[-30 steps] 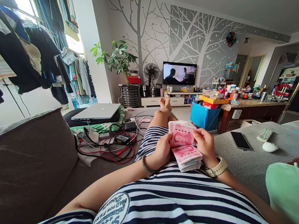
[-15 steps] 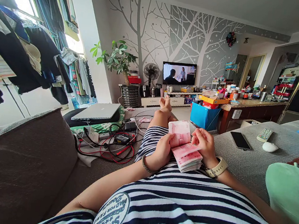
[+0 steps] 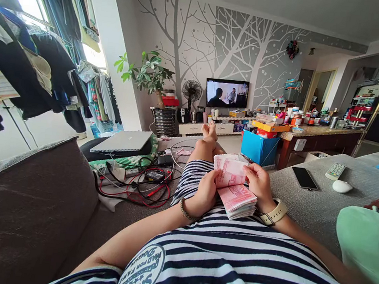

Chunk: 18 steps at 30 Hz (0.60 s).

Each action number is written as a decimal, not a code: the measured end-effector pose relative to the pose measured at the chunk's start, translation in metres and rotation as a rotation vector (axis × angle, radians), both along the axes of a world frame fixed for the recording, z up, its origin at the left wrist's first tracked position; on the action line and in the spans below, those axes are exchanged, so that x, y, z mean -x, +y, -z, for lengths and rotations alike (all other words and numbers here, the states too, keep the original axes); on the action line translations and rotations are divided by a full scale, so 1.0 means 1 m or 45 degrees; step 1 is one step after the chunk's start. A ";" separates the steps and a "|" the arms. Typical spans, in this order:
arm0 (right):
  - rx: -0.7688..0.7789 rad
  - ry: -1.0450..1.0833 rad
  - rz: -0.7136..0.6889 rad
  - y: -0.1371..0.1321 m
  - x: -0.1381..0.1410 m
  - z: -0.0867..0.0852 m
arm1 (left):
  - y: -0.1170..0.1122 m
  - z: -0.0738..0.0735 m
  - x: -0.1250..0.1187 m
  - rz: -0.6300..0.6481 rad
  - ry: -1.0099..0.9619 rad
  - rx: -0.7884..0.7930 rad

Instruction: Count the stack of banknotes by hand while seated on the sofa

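Fingers of the left hand, in the head view, are clamped on the left edge of a bundle of pink-and-white paper banknotes, thumb on top. Those of the right hand pinch the raised part's right edge; the fingertips underneath are hidden. The bundle sits between both sets of fingers, over navy-and-white striped fabric clothing, bent so that one part stands up ahead and a thicker part slopes down below the fingers. It should be light and limp, easily creased, its sheets apt to slide over one another; a firm thumb at the left edge and a gentle pinch at one note's corner seem the surest holds. Well left of the left fingers lies a tangle of black and red cables; right of the right fingers, a flat black rectangular phone rests on a grey woven sofa
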State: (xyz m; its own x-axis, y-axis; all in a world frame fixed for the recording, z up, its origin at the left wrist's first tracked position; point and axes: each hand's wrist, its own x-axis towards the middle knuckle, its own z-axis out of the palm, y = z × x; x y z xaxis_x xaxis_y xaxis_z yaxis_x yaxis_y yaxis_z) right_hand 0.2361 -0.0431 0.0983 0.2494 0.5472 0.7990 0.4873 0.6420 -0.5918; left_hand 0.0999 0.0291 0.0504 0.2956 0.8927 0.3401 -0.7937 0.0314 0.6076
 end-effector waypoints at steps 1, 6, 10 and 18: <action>-0.002 0.013 -0.017 0.000 0.000 0.000 | 0.002 0.001 -0.001 0.014 0.008 0.009; -0.011 0.044 -0.052 -0.002 0.002 -0.002 | 0.007 0.003 -0.004 0.046 -0.010 0.016; -0.009 0.039 -0.048 -0.003 0.003 -0.003 | 0.006 0.003 -0.005 0.049 -0.020 0.021; -0.014 0.063 -0.065 -0.002 0.000 -0.002 | 0.008 0.003 -0.006 0.024 0.005 0.021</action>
State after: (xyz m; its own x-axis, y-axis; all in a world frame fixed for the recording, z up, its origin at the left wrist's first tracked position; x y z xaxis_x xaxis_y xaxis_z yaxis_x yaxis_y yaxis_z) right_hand 0.2358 -0.0446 0.1005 0.2604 0.5515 0.7925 0.4242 0.6720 -0.6070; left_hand 0.1062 0.0371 0.0473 0.3135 0.8926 0.3242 -0.7905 0.0561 0.6099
